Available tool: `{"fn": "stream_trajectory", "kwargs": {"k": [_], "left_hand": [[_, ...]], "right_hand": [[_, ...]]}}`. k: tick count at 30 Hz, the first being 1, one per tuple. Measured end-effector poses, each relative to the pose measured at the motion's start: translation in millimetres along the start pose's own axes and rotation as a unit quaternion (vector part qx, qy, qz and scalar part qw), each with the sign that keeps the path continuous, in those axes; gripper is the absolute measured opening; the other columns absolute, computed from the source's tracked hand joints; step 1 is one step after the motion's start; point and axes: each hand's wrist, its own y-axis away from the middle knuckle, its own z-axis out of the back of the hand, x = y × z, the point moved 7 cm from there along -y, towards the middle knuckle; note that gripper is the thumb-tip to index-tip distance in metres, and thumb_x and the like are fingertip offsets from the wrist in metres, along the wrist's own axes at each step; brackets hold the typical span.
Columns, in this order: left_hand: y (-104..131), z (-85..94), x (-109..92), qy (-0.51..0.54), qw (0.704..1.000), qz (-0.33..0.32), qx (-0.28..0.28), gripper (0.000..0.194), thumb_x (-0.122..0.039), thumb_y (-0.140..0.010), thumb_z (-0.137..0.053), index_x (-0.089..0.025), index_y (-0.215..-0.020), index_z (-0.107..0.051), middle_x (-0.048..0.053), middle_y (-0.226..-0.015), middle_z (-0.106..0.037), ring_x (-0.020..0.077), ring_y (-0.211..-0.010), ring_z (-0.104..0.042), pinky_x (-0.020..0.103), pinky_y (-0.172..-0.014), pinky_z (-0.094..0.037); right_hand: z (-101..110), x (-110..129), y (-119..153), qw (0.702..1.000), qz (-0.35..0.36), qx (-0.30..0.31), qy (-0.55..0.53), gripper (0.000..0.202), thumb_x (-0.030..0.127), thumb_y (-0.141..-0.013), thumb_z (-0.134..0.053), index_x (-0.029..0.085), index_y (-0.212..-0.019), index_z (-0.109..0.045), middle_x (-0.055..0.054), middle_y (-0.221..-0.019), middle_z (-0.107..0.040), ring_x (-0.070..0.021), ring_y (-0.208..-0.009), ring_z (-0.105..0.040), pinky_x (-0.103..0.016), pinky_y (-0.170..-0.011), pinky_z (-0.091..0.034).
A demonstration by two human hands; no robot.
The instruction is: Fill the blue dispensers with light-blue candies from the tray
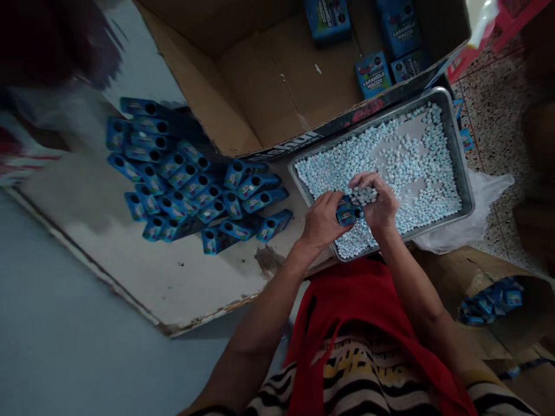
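Observation:
My left hand (321,221) grips a small blue candy box (348,211) over the near edge of a metal tray (463,167). The tray is filled with small pale blue and white candies (390,156). My right hand (378,202) is cupped around a handful of these candies, held right against the open end of the box. A heap of several matching blue boxes (191,182), each with a round hole in its end, lies to the left on a worn white board (130,260).
A large open cardboard carton (269,86) behind the tray holds a few blue boxes (373,74). A white plastic bag (472,225) lies under the tray's right side. More blue boxes (494,300) sit in a carton at lower right. A dark blurred shape (52,40) fills the top left.

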Motion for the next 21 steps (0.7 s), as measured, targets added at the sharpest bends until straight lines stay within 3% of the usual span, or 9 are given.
{"fn": "stream_trajectory", "kwargs": {"k": [4,8,10,12,13,15,18,19,21], "left_hand": [[-2.3,7.2,3.1,0.009,0.998,0.019,-0.051,0.069,-0.036,-0.071,-0.096,-0.025,-0.13,-0.062,0.01,-0.121,-0.071,0.035,-0.116,-0.07,0.049,-0.1,-0.06],[-6.7,5.0,10.4,0.057,0.992,0.023,-0.107,0.069,-0.044,-0.073,-0.097,-0.029,-0.13,-0.062,0.008,-0.123,-0.071,0.0334,-0.116,-0.071,0.05,-0.1,-0.061],[-9.1,2.6,17.8,0.075,0.99,0.03,-0.116,0.074,-0.051,-0.072,-0.098,-0.028,-0.132,-0.061,0.008,-0.124,-0.071,0.0323,-0.116,-0.071,0.05,-0.101,-0.061],[-9.9,3.5,28.1,0.08,0.987,0.045,-0.131,0.08,-0.057,-0.07,-0.098,-0.026,-0.133,-0.06,0.009,-0.125,-0.07,0.0318,-0.118,-0.071,0.049,-0.104,-0.061],[-9.8,4.1,33.1,0.082,0.986,0.05,-0.135,0.082,-0.059,-0.069,-0.098,-0.025,-0.133,-0.06,0.009,-0.125,-0.07,0.0318,-0.119,-0.071,0.049,-0.104,-0.06],[-8.7,5.5,42.3,0.09,0.984,0.056,-0.14,0.084,-0.063,-0.067,-0.098,-0.025,-0.133,-0.06,0.009,-0.124,-0.07,0.0314,-0.117,-0.071,0.048,-0.103,-0.061],[-3.0,11.7,54.0,0.08,0.977,0.08,-0.183,0.083,-0.064,-0.07,-0.096,-0.026,-0.134,-0.059,0.009,-0.124,-0.07,0.0309,-0.114,-0.072,0.049,-0.101,-0.062],[-1.2,12.9,54.7,0.068,0.977,0.079,-0.189,0.082,-0.063,-0.07,-0.096,-0.026,-0.133,-0.059,0.009,-0.123,-0.07,0.0311,-0.113,-0.072,0.049,-0.101,-0.062],[0.2,10.7,49.8,0.048,0.985,0.046,-0.162,0.081,-0.06,-0.069,-0.098,-0.025,-0.132,-0.061,0.01,-0.121,-0.071,0.0315,-0.113,-0.072,0.048,-0.101,-0.062]], "right_hand": [[-9.5,-6.8,-2.9,1.0,-0.015,0.019,-0.001,0.044,0.068,-0.093,-0.062,0.028,-0.08,-0.073,-0.004,-0.081,-0.069,-0.0258,-0.092,-0.07,-0.042,-0.098,-0.058],[-19.2,-5.1,0.5,0.997,-0.017,0.074,0.028,0.048,0.071,-0.097,-0.056,0.029,-0.089,-0.076,-0.005,-0.094,-0.077,-0.0284,-0.113,-0.073,-0.048,-0.115,-0.054],[-2.1,0.6,2.7,0.995,0.008,0.063,0.082,0.049,0.07,-0.101,-0.049,0.03,-0.098,-0.077,-0.005,-0.112,-0.079,-0.0278,-0.13,-0.068,-0.05,-0.125,-0.047],[31.0,3.7,8.2,0.979,0.037,0.037,0.195,0.045,0.068,-0.102,-0.049,0.032,-0.108,-0.076,-0.005,-0.134,-0.075,-0.0282,-0.144,-0.061,-0.055,-0.131,-0.039],[49.0,1.9,12.8,0.96,0.047,0.035,0.274,0.042,0.066,-0.101,-0.053,0.032,-0.113,-0.076,-0.005,-0.144,-0.071,-0.0297,-0.149,-0.056,-0.057,-0.133,-0.036],[78.4,-13.7,25.5,0.883,0.047,0.087,0.459,0.043,0.064,-0.092,-0.069,0.032,-0.12,-0.077,-0.009,-0.159,-0.062,-0.0371,-0.158,-0.047,-0.065,-0.133,-0.031],[100.2,-56.6,46.2,0.748,0.033,0.245,0.616,0.065,0.065,-0.079,-0.085,0.032,-0.135,-0.074,-0.013,-0.174,-0.047,-0.0465,-0.168,-0.028,-0.073,-0.135,-0.019],[103.2,-68.4,48.5,0.721,0.034,0.28,0.633,0.07,0.064,-0.077,-0.087,0.033,-0.138,-0.073,-0.014,-0.176,-0.044,-0.0478,-0.169,-0.024,-0.074,-0.135,-0.015],[104.8,-81.6,39.8,0.706,0.047,0.301,0.639,0.071,0.063,-0.077,-0.09,0.032,-0.138,-0.073,-0.015,-0.176,-0.045,-0.0481,-0.168,-0.025,-0.071,-0.134,-0.015]]}}
